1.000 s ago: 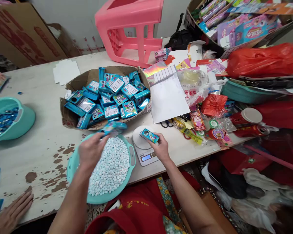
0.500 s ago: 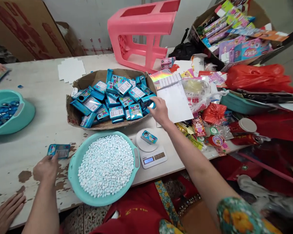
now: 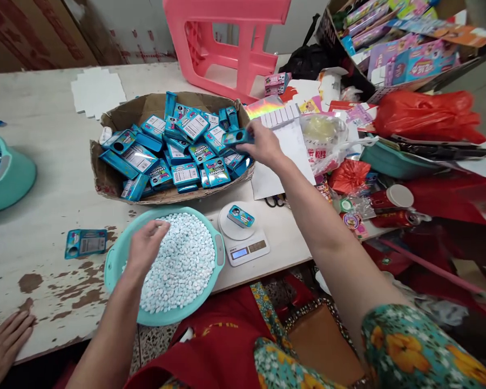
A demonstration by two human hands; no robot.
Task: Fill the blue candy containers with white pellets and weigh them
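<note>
**Right hand lifts a blue box from the pile as the left goes into the candies**

The right hand (image 3: 263, 145) now has a small blue box (image 3: 237, 136) pinched between thumb and fingers, held just above the cardboard tray (image 3: 105, 178) of matching blue boxes near the middle of the surface (image 3: 52, 162). Half a second ago that hand was only reaching at the tray's right rim with nothing in it; its grip has since closed on one box and raised it clear of the pile.

The left hand (image 3: 146, 246) has come across from the bare surface on the left, where it was setting down a flat blue packet (image 3: 86, 242). That packet now lies alone beside the teal basin (image 3: 117, 259) at the near edge, and the hand rests palm down on the white candies (image 3: 182, 265) that fill the basin. Its fingers curl into the heap; whether they have gathered any cannot be told.

Just right of the basin a small digital scale (image 3: 245, 246) carries a blue tin (image 3: 240, 216) on its pan, untouched and in the same place as before.

Farther out, a second teal basin (image 3: 12, 178) sits at the left edge, a pink plastic stool (image 3: 230, 43) lies on its side at the far edge, and packets and red bags crowd the right end. Another person's hand (image 3: 4, 346) lies flat at the near left corner.
</note>
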